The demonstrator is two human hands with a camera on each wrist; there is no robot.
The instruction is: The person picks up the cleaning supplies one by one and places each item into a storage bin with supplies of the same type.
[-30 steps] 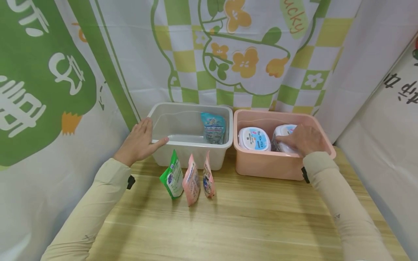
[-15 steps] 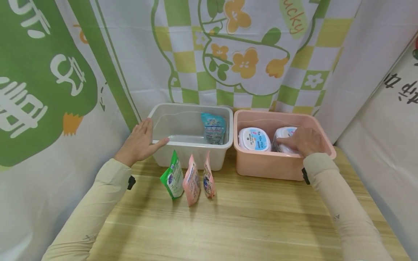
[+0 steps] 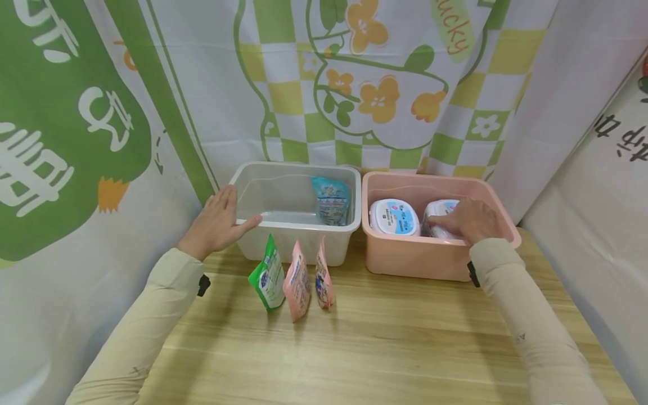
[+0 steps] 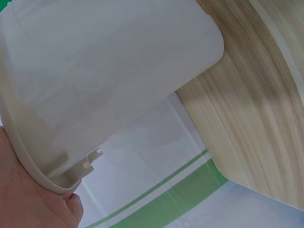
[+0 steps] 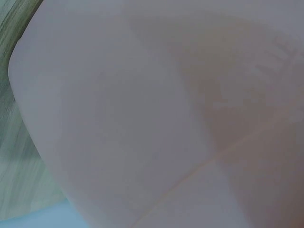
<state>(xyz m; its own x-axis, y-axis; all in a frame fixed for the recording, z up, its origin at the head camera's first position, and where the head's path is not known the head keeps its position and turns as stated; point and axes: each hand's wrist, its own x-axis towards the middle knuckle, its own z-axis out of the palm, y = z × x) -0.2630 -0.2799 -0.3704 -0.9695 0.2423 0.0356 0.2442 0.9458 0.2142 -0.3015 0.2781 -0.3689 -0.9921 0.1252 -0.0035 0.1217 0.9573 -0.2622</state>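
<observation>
Between the two hands, seen from the head camera, two bins stand side by side at the back of the wooden counter point(image 3: 385, 343). The left hand point(image 3: 215, 222) lies flat and relaxed against the outer left corner of the clear bin point(image 3: 283, 225), thumb along its front rim, grasping nothing. Inside that bin, well to the right of the left hand, one blue pouch point(image 3: 331, 199) leans upright against the far wall. The right hand point(image 3: 471, 220) reaches into the pink bin point(image 3: 405, 256) and lies with its fingers bent over the right-hand wipes tub point(image 3: 439, 216); whether it truly grasps the tub or only rests on it I cannot tell. A second wipes tub point(image 3: 394, 216) sits just to the left of that hand, touching or nearly touching the first. In front of the clear bin, nearer the person than the left hand, a green pouch point(image 3: 267, 275) and two pink pouches point(image 3: 298, 281) stand upright on the counter.

From the left wrist camera, the clear bin's rim point(image 4: 33, 166) rests against the palm, with counter edge beyond.

From the right wrist camera, only pink bin wall fills the view; the hand is hidden.

Judging by this, the sorting looks partly done: both tubs and one pouch are binned, three pouches remain outside.
</observation>
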